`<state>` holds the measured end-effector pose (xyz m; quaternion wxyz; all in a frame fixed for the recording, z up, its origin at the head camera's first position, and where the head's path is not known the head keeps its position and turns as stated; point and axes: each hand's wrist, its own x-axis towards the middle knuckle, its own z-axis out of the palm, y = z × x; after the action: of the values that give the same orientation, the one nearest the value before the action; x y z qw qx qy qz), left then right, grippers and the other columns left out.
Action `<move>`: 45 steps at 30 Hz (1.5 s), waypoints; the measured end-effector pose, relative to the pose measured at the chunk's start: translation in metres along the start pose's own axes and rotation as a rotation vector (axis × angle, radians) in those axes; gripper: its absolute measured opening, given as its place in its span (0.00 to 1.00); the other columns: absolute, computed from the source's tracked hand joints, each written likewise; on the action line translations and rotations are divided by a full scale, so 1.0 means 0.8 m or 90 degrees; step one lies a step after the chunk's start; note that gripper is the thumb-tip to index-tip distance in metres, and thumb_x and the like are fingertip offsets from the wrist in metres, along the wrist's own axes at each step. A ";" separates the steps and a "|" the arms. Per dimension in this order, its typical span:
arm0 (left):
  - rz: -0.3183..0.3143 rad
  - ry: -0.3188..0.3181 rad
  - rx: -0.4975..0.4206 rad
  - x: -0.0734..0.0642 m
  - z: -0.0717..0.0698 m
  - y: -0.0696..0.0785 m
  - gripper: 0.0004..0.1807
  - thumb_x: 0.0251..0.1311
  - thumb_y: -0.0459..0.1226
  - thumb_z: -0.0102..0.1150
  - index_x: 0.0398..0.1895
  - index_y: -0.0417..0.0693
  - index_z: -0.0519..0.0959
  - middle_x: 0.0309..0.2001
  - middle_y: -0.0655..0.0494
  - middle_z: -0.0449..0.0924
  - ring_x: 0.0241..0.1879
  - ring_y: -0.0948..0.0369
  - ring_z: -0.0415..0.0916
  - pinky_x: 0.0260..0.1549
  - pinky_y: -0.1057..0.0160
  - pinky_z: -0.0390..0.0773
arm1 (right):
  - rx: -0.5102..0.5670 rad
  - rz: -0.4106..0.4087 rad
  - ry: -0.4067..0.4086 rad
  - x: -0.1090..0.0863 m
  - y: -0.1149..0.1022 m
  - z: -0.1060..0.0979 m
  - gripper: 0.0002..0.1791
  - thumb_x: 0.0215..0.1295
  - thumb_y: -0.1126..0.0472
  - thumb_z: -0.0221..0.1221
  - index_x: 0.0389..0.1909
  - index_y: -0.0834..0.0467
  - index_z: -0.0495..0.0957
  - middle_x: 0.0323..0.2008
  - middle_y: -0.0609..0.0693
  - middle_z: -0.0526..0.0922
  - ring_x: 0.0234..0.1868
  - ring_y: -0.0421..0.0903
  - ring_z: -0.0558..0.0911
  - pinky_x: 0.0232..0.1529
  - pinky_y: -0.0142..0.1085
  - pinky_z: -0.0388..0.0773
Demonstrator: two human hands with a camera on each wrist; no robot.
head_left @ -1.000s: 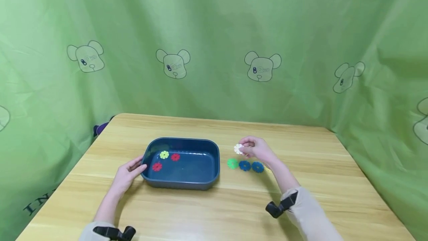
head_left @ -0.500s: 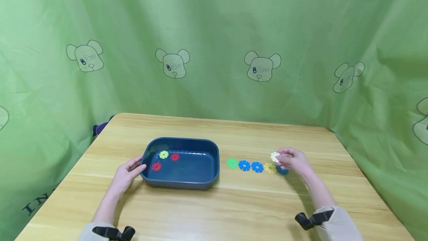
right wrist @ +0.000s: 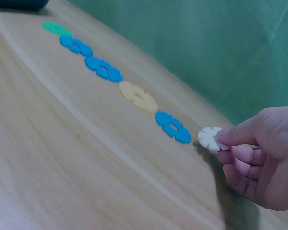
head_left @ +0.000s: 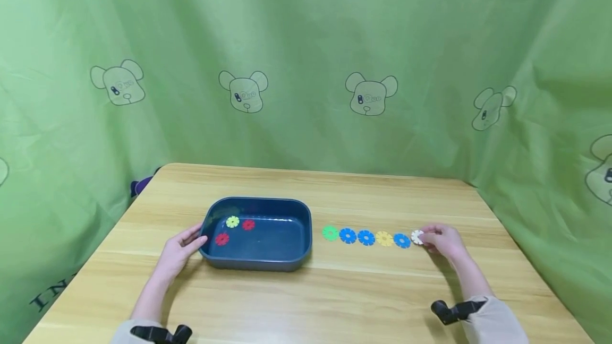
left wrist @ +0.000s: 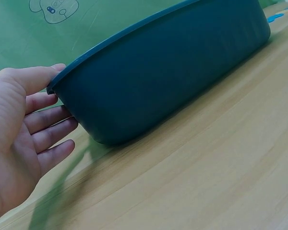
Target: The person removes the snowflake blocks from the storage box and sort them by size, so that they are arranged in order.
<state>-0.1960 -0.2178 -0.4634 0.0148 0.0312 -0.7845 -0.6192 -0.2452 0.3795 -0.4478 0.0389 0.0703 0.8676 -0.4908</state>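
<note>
A white notched plastic disc (head_left: pixel 417 237) is pinched between the thumb and fingers of my right hand (head_left: pixel 442 240), at the right end of a row of similar discs. From left to right the row runs green disc (head_left: pixel 330 233), blue disc (head_left: pixel 348 235), another blue disc (head_left: pixel 366 238), yellow disc (head_left: pixel 384 239) and a third blue disc (head_left: pixel 401 240). In the right wrist view the white disc (right wrist: pixel 210 138) is beside the last blue one. My left hand (left wrist: pixel 29 120) grips the rim of a dark blue tub (left wrist: pixel 149 72), thumb over the edge, fingers against the outer wall.
Inside the tub lie a yellow-green disc (head_left: pixel 232 221) and two red discs, one red disc (head_left: pixel 248 224) farther back and one red disc (head_left: pixel 222 239) nearer. Everything stands on a wood-grain table (head_left: pixel 287 301). A green curtain (head_left: pixel 306 25) hangs behind and at the sides.
My right hand has carried the white disc rightward and down to the row's right end, uncovering the yellow disc and the third blue disc. The left hand and tub stay in place.
</note>
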 end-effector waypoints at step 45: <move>0.003 -0.006 -0.007 0.000 -0.003 0.006 0.28 0.63 0.38 0.55 0.64 0.35 0.65 0.61 0.37 0.67 0.61 0.49 0.64 0.45 0.79 0.65 | 0.041 -0.148 -0.079 0.010 -0.173 0.121 0.18 0.61 0.66 0.58 0.49 0.73 0.71 0.39 0.60 0.80 0.38 0.47 0.79 0.40 0.40 0.79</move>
<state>-0.1956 -0.2189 -0.4582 0.0129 0.0267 -0.7810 -0.6238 -0.2754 0.2268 -0.3820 0.0329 -0.0603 0.8495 -0.5232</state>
